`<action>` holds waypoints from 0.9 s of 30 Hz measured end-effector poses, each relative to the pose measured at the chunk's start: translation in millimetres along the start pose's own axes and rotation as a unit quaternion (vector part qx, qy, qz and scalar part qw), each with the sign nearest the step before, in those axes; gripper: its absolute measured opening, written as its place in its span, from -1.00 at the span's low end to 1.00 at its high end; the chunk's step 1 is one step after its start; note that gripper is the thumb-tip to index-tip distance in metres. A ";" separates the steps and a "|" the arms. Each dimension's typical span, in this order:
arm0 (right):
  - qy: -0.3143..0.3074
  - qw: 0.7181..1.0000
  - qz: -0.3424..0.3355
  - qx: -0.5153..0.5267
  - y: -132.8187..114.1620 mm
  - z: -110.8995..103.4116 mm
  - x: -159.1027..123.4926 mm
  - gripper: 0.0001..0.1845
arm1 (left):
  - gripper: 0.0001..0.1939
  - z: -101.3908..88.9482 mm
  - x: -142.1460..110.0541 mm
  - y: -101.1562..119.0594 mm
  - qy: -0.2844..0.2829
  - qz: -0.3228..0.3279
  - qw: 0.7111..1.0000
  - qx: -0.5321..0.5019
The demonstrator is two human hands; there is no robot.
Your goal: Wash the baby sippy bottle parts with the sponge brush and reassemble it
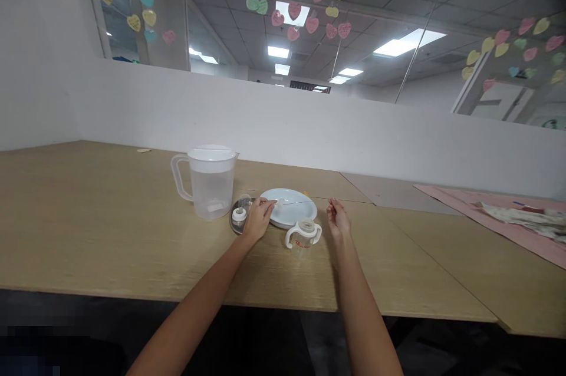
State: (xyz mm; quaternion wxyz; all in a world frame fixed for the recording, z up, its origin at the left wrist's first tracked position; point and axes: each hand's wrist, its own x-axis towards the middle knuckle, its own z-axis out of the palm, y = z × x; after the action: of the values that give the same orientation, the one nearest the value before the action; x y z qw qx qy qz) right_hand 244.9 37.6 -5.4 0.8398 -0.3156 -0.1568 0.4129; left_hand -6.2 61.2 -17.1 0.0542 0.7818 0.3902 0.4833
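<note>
Left hand (257, 220), right hand (339, 220) both pinching rod (305, 203) above bowl (283, 224); best held steady and level, well clear of bottle (303, 240).

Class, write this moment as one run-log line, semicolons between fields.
left hand: pinching thin straight item; right hand: pinching its other end; handled bottle: upright, in front of bowl; jug: left of bowl

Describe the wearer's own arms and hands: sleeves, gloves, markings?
Both bare. Left forearm and right forearm taper towards the wrist; no sleeve, watch or band in view. Left hand and right hand are ungloved. No cables or obvious markings. Rings or nail details are too small to tell.
</note>
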 end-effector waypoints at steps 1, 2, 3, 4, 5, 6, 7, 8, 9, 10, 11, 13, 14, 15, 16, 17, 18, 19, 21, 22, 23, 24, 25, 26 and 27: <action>-0.003 1.000 0.001 -0.002 0.2 0.3 -0.2 -0.78 | -0.71 0.4 0.0 -0.6 0.002 0.000 1.000 -0.004; -0.005 1.000 0.001 -0.004 0.4 0.6 -0.4 -0.78 | -0.71 0.5 0.0 -0.9 0.003 -0.001 1.000 -0.007; -0.005 1.000 0.000 -0.004 0.5 0.8 -0.5 -0.77 | -0.71 0.5 0.1 -0.9 0.003 -0.003 1.000 -0.010; -0.005 1.000 -0.002 -0.003 0.6 1.0 -0.4 -0.77 | -0.71 0.2 0.2 -0.6 0.003 -0.005 1.000 -0.012; -0.003 1.000 -0.006 -0.004 0.7 1.0 -0.3 -0.76 | -0.72 -0.3 0.3 0.0 0.003 -0.006 1.000 -0.015; -0.001 1.000 -0.009 -0.005 0.7 1.0 -0.1 -0.76 | -0.72 -0.9 0.4 0.6 0.003 -0.007 1.000 -0.018; 0.003 1.000 -0.013 -0.008 0.7 0.9 0.1 -0.75 | -0.72 -1.5 0.6 1.3 0.004 -0.007 1.000 -0.022; 0.005 1.000 -0.016 -0.010 0.8 0.8 0.3 -0.74 | -0.73 -2.1 0.8 2.0 0.006 -0.008 1.000 -0.026; 0.009 1.000 -0.019 -0.013 0.8 0.8 0.4 -0.74 | -0.73 -2.7 0.9 2.6 0.007 -0.008 1.000 -0.028; 0.013 1.000 -0.022 -0.016 0.8 0.8 0.4 -0.74 | -0.73 -3.2 1.0 3.1 0.008 -0.009 1.000 -0.029; 0.017 0.999 -0.024 -0.018 0.9 1.0 0.2 -0.74 | -0.74 -3.6 1.0 3.5 0.007 -0.009 1.000 -0.027; 0.024 0.999 -0.028 -0.022 1.0 1.5 -0.4 -0.76 | -0.74 -4.1 0.8 4.3 0.003 -0.006 1.000 -0.020; 0.026 0.999 -0.030 -0.025 1.0 1.8 -0.9 -0.76 | -0.74 -4.3 0.6 4.7 0.002 -0.005 1.000 -0.016; 0.027 0.999 -0.033 -0.027 1.0 2.2 -1.4 -0.76 | -0.74 -4.5 0.4 5.2 0.001 -0.004 1.000 -0.014; 0.026 0.999 -0.036 -0.028 0.9 2.6 -1.9 -0.75 | -0.74 -4.7 0.2 5.8 0.001 -0.005 1.000 -0.013; 0.025 0.998 -0.039 -0.029 0.8 2.9 -2.4 -0.75 | -0.74 -4.9 0.0 6.5 0.000 -0.006 1.000 -0.013; 0.023 0.998 -0.042 -0.029 0.6 3.2 -2.9 -0.74 | -0.74 -5.2 -0.1 7.3 -0.001 -0.008 1.000 -0.013; 0.021 0.998 -0.045 -0.029 0.5 3.5 -3.2 -0.74 | -0.74 -5.5 -0.2 8.2 -0.002 -0.010 1.000 -0.014; 0.018 0.998 -0.053 -0.033 0.4 3.9 -3.7 -0.73 | -0.74 -6.6 -0.2 10.1 -0.002 -0.009 1.000 -0.013; 0.018 0.997 -0.058 -0.039 0.4 4.0 -3.9 -0.73 | -0.74 -7.2 -0.2 11.0 -0.001 -0.008 1.000 -0.008; 0.019 0.997 -0.064 -0.046 0.5 4.2 -4.1 -0.72 | -0.74 -7.8 -0.2 12.0 0.001 -0.006 1.000 0.000; 0.020 0.996 -0.069 -0.054 0.5 4.4 -4.2 -0.71 | -0.74 -8.5 -0.2 12.8 0.003 -0.004 1.000 0.011; 0.022 0.995 -0.074 -0.060 0.6 4.6 -4.4 -0.71 | -0.75 -9.2 -0.2 13.5 0.005 -0.001 1.000 0.023; 0.023 0.995 -0.075 -0.061 0.5 4.9 -4.6 -0.70 | -0.75 -9.7 -0.2 14.0 0.006 0.000 0.999 0.034; 0.022 0.995 -0.072 -0.058 0.4 5.1 -4.9 -0.70 | -0.75 -10.2 -0.2 14.4 0.006 0.001 0.999 0.042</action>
State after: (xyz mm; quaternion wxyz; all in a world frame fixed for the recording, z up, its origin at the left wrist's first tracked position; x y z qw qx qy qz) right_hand 239.0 35.9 -1.9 0.8511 -0.3606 -0.1840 0.3342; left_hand -6.3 48.2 -5.2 0.0180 0.7808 0.4095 0.4715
